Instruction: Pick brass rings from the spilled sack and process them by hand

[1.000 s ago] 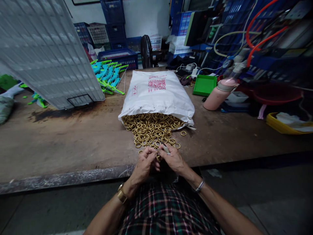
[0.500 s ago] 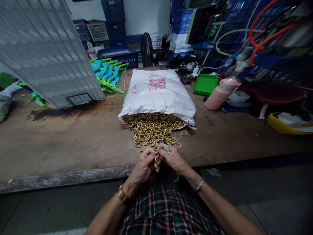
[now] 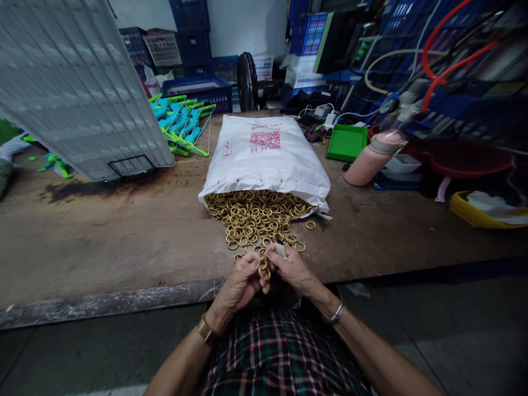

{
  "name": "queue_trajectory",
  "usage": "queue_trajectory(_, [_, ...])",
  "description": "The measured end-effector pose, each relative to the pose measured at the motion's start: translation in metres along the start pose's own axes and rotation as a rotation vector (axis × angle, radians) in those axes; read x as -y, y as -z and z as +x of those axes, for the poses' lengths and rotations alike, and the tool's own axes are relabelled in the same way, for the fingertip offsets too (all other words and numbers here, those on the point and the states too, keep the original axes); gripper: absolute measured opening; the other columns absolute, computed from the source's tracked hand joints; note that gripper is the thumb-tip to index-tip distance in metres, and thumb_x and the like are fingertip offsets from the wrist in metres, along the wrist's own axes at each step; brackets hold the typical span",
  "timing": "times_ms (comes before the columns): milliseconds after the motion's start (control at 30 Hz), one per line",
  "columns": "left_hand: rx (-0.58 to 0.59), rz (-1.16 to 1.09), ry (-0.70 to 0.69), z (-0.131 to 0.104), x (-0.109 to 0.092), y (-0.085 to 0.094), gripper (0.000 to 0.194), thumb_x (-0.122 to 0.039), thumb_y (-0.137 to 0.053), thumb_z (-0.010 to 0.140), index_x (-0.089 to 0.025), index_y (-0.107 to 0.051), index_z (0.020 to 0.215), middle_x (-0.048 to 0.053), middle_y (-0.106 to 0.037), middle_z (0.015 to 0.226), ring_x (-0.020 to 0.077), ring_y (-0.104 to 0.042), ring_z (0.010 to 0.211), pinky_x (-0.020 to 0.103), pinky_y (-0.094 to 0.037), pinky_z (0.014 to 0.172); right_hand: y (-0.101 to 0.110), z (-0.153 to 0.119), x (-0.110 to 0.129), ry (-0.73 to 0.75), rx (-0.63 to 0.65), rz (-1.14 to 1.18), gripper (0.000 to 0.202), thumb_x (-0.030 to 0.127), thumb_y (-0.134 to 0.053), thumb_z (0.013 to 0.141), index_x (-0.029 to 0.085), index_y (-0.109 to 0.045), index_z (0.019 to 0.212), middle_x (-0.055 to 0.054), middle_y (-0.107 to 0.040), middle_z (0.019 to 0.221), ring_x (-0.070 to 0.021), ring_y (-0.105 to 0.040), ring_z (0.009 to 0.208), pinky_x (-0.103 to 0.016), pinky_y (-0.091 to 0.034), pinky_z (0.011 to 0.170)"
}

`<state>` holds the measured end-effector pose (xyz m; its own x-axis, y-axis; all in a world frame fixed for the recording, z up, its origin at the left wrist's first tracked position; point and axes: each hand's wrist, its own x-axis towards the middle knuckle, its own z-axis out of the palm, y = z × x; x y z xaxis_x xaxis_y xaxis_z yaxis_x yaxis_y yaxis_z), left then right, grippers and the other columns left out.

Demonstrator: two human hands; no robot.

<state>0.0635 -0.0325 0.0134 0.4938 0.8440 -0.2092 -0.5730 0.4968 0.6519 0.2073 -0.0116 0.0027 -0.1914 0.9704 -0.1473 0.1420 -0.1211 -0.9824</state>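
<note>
Near the table's front edge, my left hand (image 3: 241,279) is closed on a few linked gold-coloured rings (image 3: 264,268) that hang between my hands. My right hand (image 3: 292,268) is closed too, its fingertips meeting the rings. A small flat pale piece with a dark end (image 3: 280,250) sits in its grip; its kind I cannot make out. Just beyond my fingers, a heap of gold-coloured rings (image 3: 253,220) spills from the open mouth of a white woven sack (image 3: 235,157) with red printing, lying on its side.
The brown table (image 3: 124,242) has a dark stain at the left, below a ribbed grey panel (image 3: 94,99). Turquoise and green plastic pieces (image 3: 181,126) lie behind it. To the right are a green tray (image 3: 347,142), a pink bottle (image 3: 367,165) and a yellow basket (image 3: 474,212).
The linked rings have shifted slightly down and left, with my left fingers moving a little. The hold of my right hand looks the same. The view has turned slightly.
</note>
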Motion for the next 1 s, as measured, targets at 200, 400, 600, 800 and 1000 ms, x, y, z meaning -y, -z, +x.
queue_trajectory(200, [-0.008,0.004,0.011,0.001,-0.001,0.001,0.022,-0.033,-0.063,0.073,-0.016,-0.049,0.077,0.003,-0.057,0.075,0.0078,-0.048,0.051,0.022,-0.045,0.047,-0.001,0.000,0.003,0.010,0.005,0.006,0.022,0.038,-0.047,0.079,0.019,-0.051,0.067,0.006,-0.044,0.051,-0.0085,-0.039,0.048,-0.021,-0.033,0.048])
queue_trajectory(400, [-0.006,-0.023,-0.010,0.001,-0.004,0.003,0.025,-0.035,-0.064,0.072,-0.018,-0.045,0.075,-0.001,-0.053,0.066,0.0079,-0.047,0.050,0.021,-0.044,0.046,-0.004,-0.006,0.017,0.049,-0.012,-0.044,0.019,0.035,-0.046,0.078,0.019,-0.053,0.071,0.005,-0.048,0.054,-0.0097,-0.044,0.051,-0.022,-0.036,0.052])
queue_trajectory(600, [0.003,-0.050,0.004,0.000,-0.004,0.005,0.023,-0.032,-0.063,0.073,-0.018,-0.045,0.077,-0.002,-0.051,0.064,0.0072,-0.045,0.048,0.021,-0.044,0.046,-0.004,-0.009,0.025,0.077,-0.014,-0.079,0.019,0.035,-0.046,0.079,0.020,-0.054,0.071,0.004,-0.049,0.054,-0.0103,-0.045,0.053,-0.022,-0.036,0.054])
queue_trajectory(800, [-0.031,-0.050,0.020,0.000,-0.003,0.004,0.021,-0.033,-0.061,0.075,-0.018,-0.046,0.078,-0.003,-0.050,0.063,0.0070,-0.044,0.048,0.021,-0.042,0.045,-0.007,-0.009,0.020,0.077,0.001,-0.075,0.017,0.033,-0.046,0.079,0.020,-0.054,0.072,0.004,-0.050,0.056,-0.0100,-0.045,0.053,-0.022,-0.036,0.053])
queue_trajectory(1000, [-0.143,-0.025,0.051,0.000,-0.003,0.003,0.021,-0.033,-0.058,0.078,-0.019,-0.043,0.074,-0.006,-0.045,0.056,0.0055,-0.039,0.044,0.018,-0.036,0.042,0.019,0.001,0.010,0.210,-0.200,-0.384,0.017,0.028,-0.043,0.083,0.020,-0.058,0.084,0.001,-0.056,0.070,-0.0122,-0.050,0.065,-0.023,-0.038,0.063])
